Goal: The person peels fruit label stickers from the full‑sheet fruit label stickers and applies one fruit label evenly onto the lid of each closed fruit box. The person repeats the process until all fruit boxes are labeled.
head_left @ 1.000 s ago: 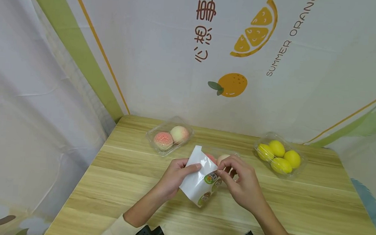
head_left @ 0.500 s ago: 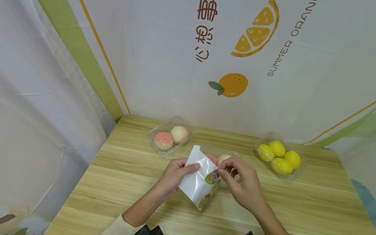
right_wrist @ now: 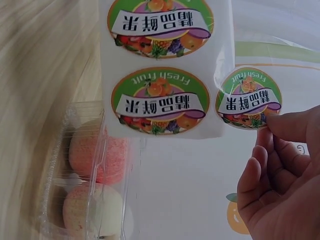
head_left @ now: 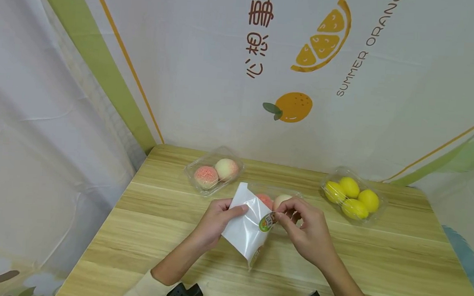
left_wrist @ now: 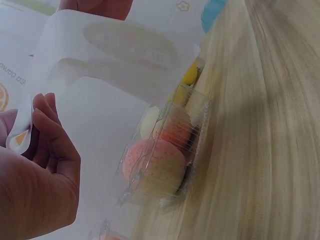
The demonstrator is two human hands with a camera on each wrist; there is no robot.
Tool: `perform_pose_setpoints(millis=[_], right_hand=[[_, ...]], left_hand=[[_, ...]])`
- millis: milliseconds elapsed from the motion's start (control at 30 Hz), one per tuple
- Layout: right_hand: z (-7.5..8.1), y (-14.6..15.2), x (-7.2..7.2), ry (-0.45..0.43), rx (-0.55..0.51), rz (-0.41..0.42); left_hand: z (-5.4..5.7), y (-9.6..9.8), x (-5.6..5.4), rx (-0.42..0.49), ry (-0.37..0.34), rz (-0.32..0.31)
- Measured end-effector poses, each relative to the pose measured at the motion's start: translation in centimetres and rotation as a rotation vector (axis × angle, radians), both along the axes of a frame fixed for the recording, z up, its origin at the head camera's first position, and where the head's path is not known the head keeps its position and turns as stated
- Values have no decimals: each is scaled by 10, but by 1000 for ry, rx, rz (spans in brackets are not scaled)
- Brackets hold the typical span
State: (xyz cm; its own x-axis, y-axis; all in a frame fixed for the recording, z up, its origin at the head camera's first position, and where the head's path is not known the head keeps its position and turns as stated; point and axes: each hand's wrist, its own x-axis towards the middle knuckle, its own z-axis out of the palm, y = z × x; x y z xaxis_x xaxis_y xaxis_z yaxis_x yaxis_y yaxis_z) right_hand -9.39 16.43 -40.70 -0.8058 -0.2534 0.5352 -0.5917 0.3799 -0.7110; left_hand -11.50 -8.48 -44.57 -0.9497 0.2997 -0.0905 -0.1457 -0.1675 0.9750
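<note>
My left hand (head_left: 215, 221) grips a white sheet of stickers (head_left: 245, 225), thumb on its pale back. Oval "Fresh fruit" labels fill the printed side in the right wrist view. Between thumb and finger, my right hand (head_left: 307, 229) pinches the edge of one oval sticker (right_wrist: 248, 97), which stands out at the sheet's edge. Whether it still clings to the sheet I cannot tell. Behind the sheet, partly hidden, a clear plastic box (left_wrist: 197, 125) holds a pink peach (left_wrist: 156, 167) and a paler peach (head_left: 281, 200).
At the back left of the wooden table (head_left: 142, 232) stands another clear box (head_left: 206, 191) with two peaches. Toward the back right, a clear box (head_left: 373, 216) holds several yellow lemons (head_left: 354, 208). A printed curtain (head_left: 209, 74) hangs behind the table.
My left hand has shifted slightly left with the sheet, whose lower corner now hangs lower and shows less of its printed side. The right hand has hardly moved and keeps its pinch.
</note>
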Motion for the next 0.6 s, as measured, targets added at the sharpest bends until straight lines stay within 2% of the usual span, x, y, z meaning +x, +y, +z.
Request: perform_pose_setpoints(millis=[233, 600], right_hand=[[1, 0, 0, 12, -2, -1], [0, 2, -1, -20, 9, -11]], left_hand=[[-2, -6, 1, -23, -1, 14], [-5, -10, 2, -42, -11, 15]])
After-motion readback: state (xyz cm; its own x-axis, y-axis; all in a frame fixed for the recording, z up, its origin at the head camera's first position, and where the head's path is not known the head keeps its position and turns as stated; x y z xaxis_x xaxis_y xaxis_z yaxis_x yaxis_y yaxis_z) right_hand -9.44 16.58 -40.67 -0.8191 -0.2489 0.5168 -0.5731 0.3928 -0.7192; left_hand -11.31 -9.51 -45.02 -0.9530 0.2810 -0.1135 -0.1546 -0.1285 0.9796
